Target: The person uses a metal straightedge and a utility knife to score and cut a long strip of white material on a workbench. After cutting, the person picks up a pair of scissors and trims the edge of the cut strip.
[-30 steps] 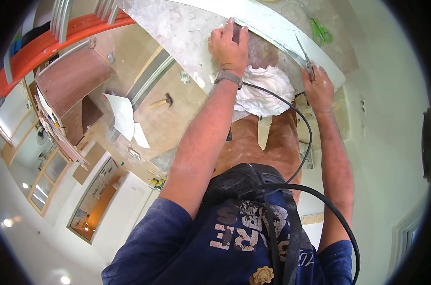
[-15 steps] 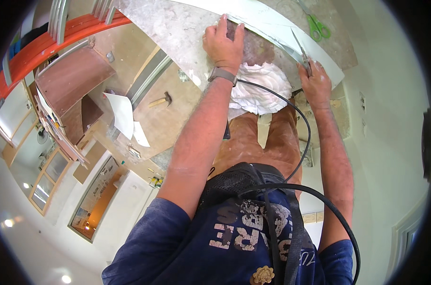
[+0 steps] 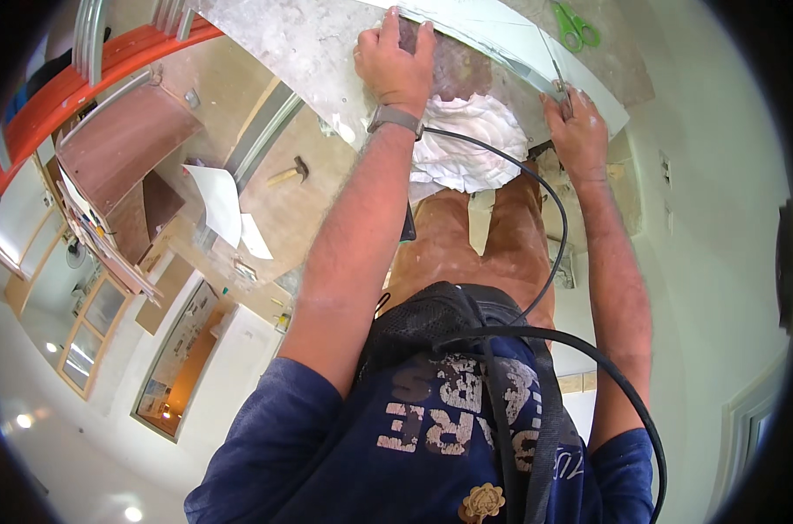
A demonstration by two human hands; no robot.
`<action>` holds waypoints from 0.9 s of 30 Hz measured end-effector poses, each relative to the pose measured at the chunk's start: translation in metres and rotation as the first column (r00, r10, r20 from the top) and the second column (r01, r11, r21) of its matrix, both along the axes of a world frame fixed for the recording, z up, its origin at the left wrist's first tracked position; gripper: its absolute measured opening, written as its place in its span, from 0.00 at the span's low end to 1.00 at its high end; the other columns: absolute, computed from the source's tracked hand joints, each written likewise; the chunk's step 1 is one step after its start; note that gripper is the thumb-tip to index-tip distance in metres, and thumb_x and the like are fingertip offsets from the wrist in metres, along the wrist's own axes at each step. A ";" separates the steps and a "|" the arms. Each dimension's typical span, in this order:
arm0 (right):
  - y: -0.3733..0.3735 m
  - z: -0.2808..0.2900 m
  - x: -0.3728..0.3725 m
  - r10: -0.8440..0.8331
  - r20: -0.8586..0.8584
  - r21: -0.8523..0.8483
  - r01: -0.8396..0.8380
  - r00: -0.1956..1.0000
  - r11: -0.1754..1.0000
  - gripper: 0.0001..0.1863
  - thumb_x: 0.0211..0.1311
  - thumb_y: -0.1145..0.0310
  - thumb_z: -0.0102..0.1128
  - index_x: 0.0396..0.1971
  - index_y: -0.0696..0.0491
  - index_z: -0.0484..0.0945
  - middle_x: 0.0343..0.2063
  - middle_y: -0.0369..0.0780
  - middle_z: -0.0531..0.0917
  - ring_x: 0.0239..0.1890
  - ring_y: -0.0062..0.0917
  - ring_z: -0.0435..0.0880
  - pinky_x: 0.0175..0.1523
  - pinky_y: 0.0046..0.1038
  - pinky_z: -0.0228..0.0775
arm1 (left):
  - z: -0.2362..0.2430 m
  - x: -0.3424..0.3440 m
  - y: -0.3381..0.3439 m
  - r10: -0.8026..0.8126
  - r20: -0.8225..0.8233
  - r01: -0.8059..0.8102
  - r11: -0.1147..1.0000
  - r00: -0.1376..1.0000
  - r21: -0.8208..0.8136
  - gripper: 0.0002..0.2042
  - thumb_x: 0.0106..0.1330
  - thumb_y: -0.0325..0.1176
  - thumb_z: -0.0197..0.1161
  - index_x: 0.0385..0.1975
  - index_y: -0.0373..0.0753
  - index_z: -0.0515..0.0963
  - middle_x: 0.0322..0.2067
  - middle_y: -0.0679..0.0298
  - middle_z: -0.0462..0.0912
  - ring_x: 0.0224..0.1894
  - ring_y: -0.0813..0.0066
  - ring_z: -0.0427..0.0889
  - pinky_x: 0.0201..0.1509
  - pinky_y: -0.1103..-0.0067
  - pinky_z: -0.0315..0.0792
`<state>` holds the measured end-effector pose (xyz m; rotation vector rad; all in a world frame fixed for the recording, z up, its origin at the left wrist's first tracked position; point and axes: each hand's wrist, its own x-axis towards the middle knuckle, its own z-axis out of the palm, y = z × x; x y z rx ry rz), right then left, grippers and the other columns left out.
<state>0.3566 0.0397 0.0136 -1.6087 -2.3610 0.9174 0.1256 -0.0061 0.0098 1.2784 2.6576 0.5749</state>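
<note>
A dusty grey work surface (image 3: 300,52) is crossed at its far side by a long white sheet (image 3: 501,35), its edges bent into a curve by the wide lens. A bunched white cloth (image 3: 471,144) is set at the near edge, and a pair of green scissors (image 3: 576,28) is left beyond the sheet. The work is flanked on the right by a pale wall (image 3: 711,201). On the floor to the left, a hammer (image 3: 289,171) is seen near white offcuts (image 3: 216,203), with the upper left taken up by an orange ladder (image 3: 82,92).

The near edge of the sheet is touched by the left hand (image 3: 396,65), its fingers parted in a moderate spread, with nothing seen in its grasp. By the right hand (image 3: 580,131), near the sheet's right end, a pointed metal tool (image 3: 557,73) is held in curled fingers, its slim tip directed away over the white surface. Its handle is mostly hidden, so whether it is a pair of shears cannot be told.
</note>
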 end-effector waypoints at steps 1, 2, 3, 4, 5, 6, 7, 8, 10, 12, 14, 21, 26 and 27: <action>0.000 -0.001 0.001 0.000 -0.006 0.011 0.000 1.000 1.000 0.19 0.55 0.60 0.57 0.40 0.59 0.77 0.34 0.46 0.80 0.37 0.40 0.79 0.41 0.36 0.71 | -0.002 0.000 0.000 -0.012 -0.023 0.014 0.999 1.000 0.051 0.23 0.56 0.45 0.62 0.49 0.37 0.74 0.30 0.53 0.73 0.35 0.56 0.72 0.41 0.66 0.67; -0.001 -0.004 0.001 0.000 -0.012 0.022 0.000 1.000 1.000 0.19 0.55 0.60 0.57 0.40 0.59 0.77 0.33 0.46 0.80 0.37 0.40 0.79 0.40 0.36 0.71 | -0.003 0.000 0.000 -0.024 -0.046 0.028 0.994 0.999 0.102 0.21 0.57 0.44 0.61 0.47 0.37 0.76 0.27 0.54 0.72 0.32 0.56 0.72 0.39 0.66 0.66; -0.001 -0.005 0.002 0.000 -0.019 0.033 0.000 1.000 0.999 0.19 0.55 0.60 0.57 0.40 0.59 0.77 0.33 0.46 0.80 0.36 0.40 0.79 0.40 0.36 0.71 | -0.004 0.000 -0.001 -0.024 -0.040 0.028 0.994 0.999 0.104 0.22 0.57 0.44 0.61 0.47 0.37 0.76 0.27 0.54 0.72 0.32 0.56 0.72 0.39 0.65 0.66; -0.001 -0.006 0.002 -0.010 -0.019 0.020 0.011 1.000 1.000 0.19 0.55 0.59 0.57 0.40 0.59 0.77 0.33 0.46 0.80 0.36 0.40 0.79 0.40 0.36 0.72 | -0.004 0.000 -0.001 -0.022 -0.032 0.026 0.994 0.999 0.104 0.22 0.57 0.45 0.62 0.47 0.37 0.76 0.28 0.54 0.73 0.32 0.56 0.72 0.39 0.65 0.66; -0.002 -0.005 0.001 -0.021 -0.019 0.008 0.021 1.000 1.000 0.19 0.55 0.59 0.58 0.40 0.59 0.77 0.33 0.46 0.80 0.36 0.40 0.79 0.40 0.36 0.72 | -0.005 -0.001 -0.002 -0.021 -0.024 0.023 0.994 0.999 0.105 0.22 0.57 0.45 0.62 0.47 0.37 0.75 0.28 0.54 0.73 0.32 0.56 0.72 0.40 0.65 0.66; -0.002 -0.005 0.000 -0.032 -0.019 -0.005 0.032 0.999 0.999 0.20 0.55 0.59 0.58 0.40 0.59 0.77 0.33 0.46 0.80 0.36 0.40 0.79 0.40 0.36 0.72 | -0.006 -0.001 -0.002 -0.019 -0.030 0.022 0.994 0.999 0.106 0.22 0.57 0.45 0.62 0.47 0.37 0.76 0.28 0.54 0.73 0.32 0.56 0.72 0.40 0.65 0.66; -0.001 -0.005 0.000 -0.036 -0.021 -0.008 0.036 0.999 0.999 0.20 0.55 0.59 0.58 0.40 0.59 0.77 0.33 0.46 0.80 0.36 0.40 0.79 0.40 0.36 0.72 | -0.006 0.000 -0.001 -0.018 -0.039 0.023 0.994 0.999 0.109 0.22 0.57 0.45 0.62 0.47 0.37 0.76 0.28 0.54 0.73 0.33 0.56 0.72 0.40 0.65 0.66; -0.001 -0.004 0.000 -0.039 -0.024 -0.012 0.039 0.999 0.999 0.20 0.55 0.59 0.58 0.40 0.60 0.77 0.33 0.47 0.80 0.36 0.40 0.79 0.40 0.36 0.72 | -0.007 0.000 -0.001 -0.018 -0.047 0.023 0.993 0.999 0.112 0.22 0.56 0.45 0.62 0.47 0.36 0.76 0.28 0.54 0.73 0.33 0.56 0.72 0.40 0.65 0.66; 0.000 -0.004 0.000 -0.034 -0.021 -0.013 0.034 0.999 0.999 0.20 0.54 0.59 0.58 0.40 0.60 0.77 0.34 0.47 0.80 0.36 0.40 0.80 0.41 0.36 0.72 | -0.008 -0.001 -0.002 -0.031 -0.051 0.036 0.994 0.998 0.106 0.22 0.56 0.44 0.62 0.47 0.36 0.76 0.28 0.54 0.73 0.33 0.56 0.72 0.40 0.66 0.66; 0.001 -0.004 0.001 -0.017 -0.012 -0.011 0.017 1.000 1.000 0.20 0.54 0.59 0.58 0.40 0.60 0.77 0.34 0.47 0.81 0.37 0.40 0.80 0.41 0.35 0.72 | -0.009 -0.002 -0.003 -0.038 -0.059 0.045 0.992 0.998 0.114 0.22 0.56 0.44 0.62 0.47 0.36 0.76 0.28 0.54 0.73 0.33 0.57 0.72 0.40 0.66 0.66; 0.001 -0.007 0.002 -0.007 -0.026 -0.002 0.007 1.000 1.000 0.20 0.54 0.59 0.58 0.40 0.60 0.77 0.34 0.47 0.81 0.37 0.40 0.80 0.41 0.35 0.72 | -0.009 -0.002 -0.003 -0.042 -0.073 0.051 0.989 0.996 0.137 0.23 0.56 0.44 0.62 0.47 0.36 0.76 0.28 0.54 0.73 0.34 0.57 0.72 0.40 0.66 0.66; 0.001 -0.004 0.002 -0.003 -0.037 0.006 0.003 0.999 1.000 0.20 0.54 0.58 0.58 0.39 0.60 0.77 0.34 0.46 0.81 0.36 0.40 0.80 0.41 0.35 0.72 | -0.010 -0.001 -0.002 -0.021 -0.069 0.028 0.995 0.997 0.092 0.24 0.55 0.46 0.63 0.48 0.36 0.76 0.29 0.53 0.73 0.35 0.56 0.72 0.42 0.66 0.67; 0.002 -0.006 0.003 0.007 -0.038 0.004 -0.007 0.999 1.000 0.19 0.54 0.58 0.58 0.38 0.59 0.77 0.33 0.46 0.80 0.35 0.40 0.80 0.40 0.35 0.73 | 0.003 0.002 0.003 -0.014 -0.028 0.014 1.000 0.999 -0.014 0.29 0.51 0.49 0.65 0.50 0.36 0.74 0.30 0.51 0.73 0.36 0.55 0.72 0.44 0.65 0.67; 0.001 -0.007 0.004 0.009 -0.045 0.011 -0.008 0.999 1.000 0.19 0.54 0.58 0.58 0.38 0.59 0.77 0.32 0.45 0.80 0.35 0.39 0.80 0.40 0.35 0.73 | 0.003 0.002 0.003 -0.019 -0.020 0.018 0.999 1.000 -0.026 0.29 0.51 0.50 0.65 0.50 0.36 0.74 0.31 0.51 0.73 0.37 0.55 0.72 0.44 0.65 0.67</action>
